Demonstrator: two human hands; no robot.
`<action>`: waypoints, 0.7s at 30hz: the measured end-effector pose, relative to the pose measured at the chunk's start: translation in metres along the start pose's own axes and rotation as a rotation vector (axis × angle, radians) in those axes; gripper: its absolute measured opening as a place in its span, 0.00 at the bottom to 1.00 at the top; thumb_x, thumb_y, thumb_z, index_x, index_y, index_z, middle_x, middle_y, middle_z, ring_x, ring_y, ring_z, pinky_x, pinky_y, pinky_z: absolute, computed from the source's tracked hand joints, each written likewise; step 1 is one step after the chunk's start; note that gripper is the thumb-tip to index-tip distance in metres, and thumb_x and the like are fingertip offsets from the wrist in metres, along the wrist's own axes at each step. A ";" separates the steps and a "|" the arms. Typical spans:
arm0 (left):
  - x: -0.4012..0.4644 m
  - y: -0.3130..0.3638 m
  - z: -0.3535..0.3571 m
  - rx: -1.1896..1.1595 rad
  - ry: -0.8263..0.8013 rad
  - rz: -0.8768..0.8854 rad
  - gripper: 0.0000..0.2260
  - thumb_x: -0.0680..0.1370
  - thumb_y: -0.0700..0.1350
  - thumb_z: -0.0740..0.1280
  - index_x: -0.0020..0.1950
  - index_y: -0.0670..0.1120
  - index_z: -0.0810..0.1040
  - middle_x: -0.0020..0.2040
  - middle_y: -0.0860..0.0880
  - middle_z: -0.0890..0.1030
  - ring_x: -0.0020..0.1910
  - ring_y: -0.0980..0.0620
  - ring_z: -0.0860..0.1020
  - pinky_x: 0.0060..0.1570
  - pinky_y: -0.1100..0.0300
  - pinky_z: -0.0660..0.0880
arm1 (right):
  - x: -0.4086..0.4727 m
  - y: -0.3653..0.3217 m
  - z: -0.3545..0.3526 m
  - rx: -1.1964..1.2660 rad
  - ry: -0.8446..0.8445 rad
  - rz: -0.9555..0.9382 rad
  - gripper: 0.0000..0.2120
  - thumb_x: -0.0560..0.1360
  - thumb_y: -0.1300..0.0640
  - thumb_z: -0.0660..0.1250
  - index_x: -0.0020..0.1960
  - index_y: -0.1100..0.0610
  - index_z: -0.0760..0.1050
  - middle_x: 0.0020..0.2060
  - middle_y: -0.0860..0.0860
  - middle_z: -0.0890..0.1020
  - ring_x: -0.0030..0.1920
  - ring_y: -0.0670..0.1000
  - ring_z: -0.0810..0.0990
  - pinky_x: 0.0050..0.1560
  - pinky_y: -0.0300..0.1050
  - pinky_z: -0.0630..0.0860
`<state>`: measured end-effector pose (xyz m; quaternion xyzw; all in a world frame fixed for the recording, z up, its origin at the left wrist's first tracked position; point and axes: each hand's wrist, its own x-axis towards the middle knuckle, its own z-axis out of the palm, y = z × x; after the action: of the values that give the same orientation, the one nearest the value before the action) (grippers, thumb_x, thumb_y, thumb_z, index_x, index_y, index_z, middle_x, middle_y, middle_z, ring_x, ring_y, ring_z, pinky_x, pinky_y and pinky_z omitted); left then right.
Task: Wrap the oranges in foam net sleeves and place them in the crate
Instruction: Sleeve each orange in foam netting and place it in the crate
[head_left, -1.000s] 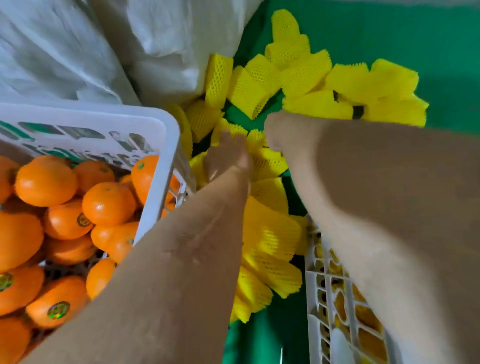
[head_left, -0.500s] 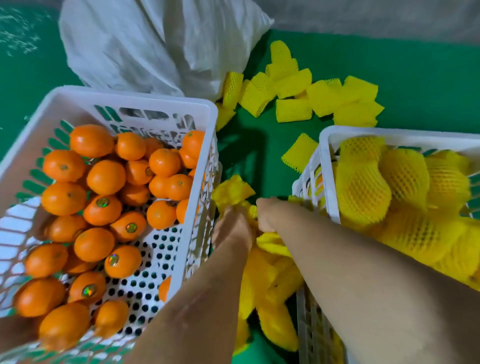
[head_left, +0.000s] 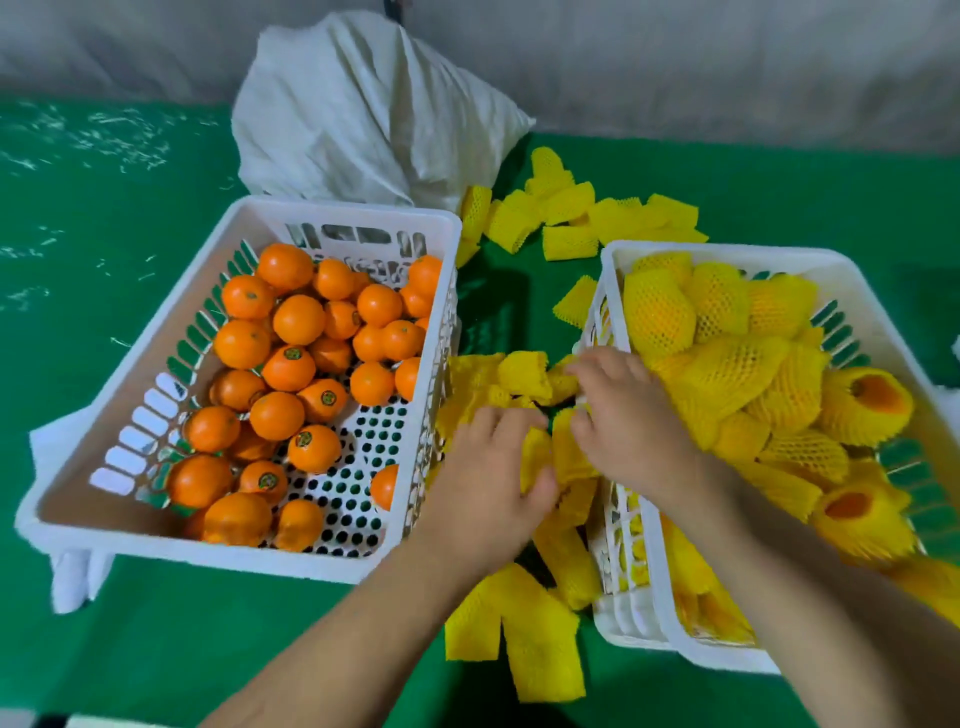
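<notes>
Two bare hands meet over the loose heap of yellow foam net sleeves (head_left: 519, 405) lying between the two crates on the green table (head_left: 104, 260). The left hand (head_left: 488, 478) has its fingers (head_left: 511, 423) curled down and its thumb pressed against a flattened yellow sleeve (head_left: 535, 457), pinching it. The right hand (head_left: 628, 431) curls its fingers (head_left: 592, 371) into the same heap, gripping the neighbouring fold of foam net just beside the left thumb; whether both hands hold one sleeve or two cannot be told. The pinched sleeve's long axis runs roughly toward and away from the person.

Bare oranges (head_left: 291, 369) with small round stickers fill the white perforated plastic crate (head_left: 130, 431) on the left. The white plastic crate (head_left: 727, 254) on the right holds oranges already wrapped in yellow net (head_left: 660, 317), two with open ends showing orange skin. More flat sleeves (head_left: 566, 218) lie scattered at the far side, near a crumpled white sack (head_left: 363, 114), and others (head_left: 519, 634) lie nearer the person.
</notes>
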<state>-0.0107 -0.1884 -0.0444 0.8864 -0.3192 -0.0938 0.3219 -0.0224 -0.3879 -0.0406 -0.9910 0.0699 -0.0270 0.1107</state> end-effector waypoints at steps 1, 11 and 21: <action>-0.023 -0.001 0.009 0.014 -0.102 0.023 0.29 0.78 0.59 0.70 0.76 0.54 0.67 0.67 0.52 0.68 0.65 0.46 0.69 0.64 0.53 0.68 | -0.011 0.001 0.005 -0.042 -0.001 0.002 0.20 0.76 0.54 0.67 0.68 0.51 0.75 0.69 0.51 0.74 0.76 0.57 0.63 0.70 0.57 0.67; -0.083 -0.053 0.136 0.618 -0.789 0.019 0.43 0.75 0.58 0.75 0.80 0.63 0.50 0.80 0.45 0.52 0.79 0.36 0.51 0.73 0.31 0.54 | -0.015 -0.008 0.004 -0.244 -0.181 0.061 0.18 0.79 0.45 0.59 0.66 0.48 0.76 0.70 0.50 0.73 0.80 0.57 0.49 0.69 0.58 0.66; -0.053 -0.059 0.138 0.576 -0.484 -0.186 0.24 0.78 0.37 0.66 0.71 0.54 0.64 0.65 0.44 0.70 0.65 0.37 0.69 0.56 0.44 0.75 | -0.012 -0.010 0.006 -0.382 -0.230 0.006 0.14 0.80 0.49 0.60 0.61 0.50 0.76 0.62 0.52 0.77 0.72 0.59 0.61 0.63 0.58 0.67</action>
<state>-0.0738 -0.1908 -0.1910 0.9180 -0.3173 -0.2355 -0.0348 -0.0322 -0.3748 -0.0447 -0.9904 0.0635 0.1000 -0.0717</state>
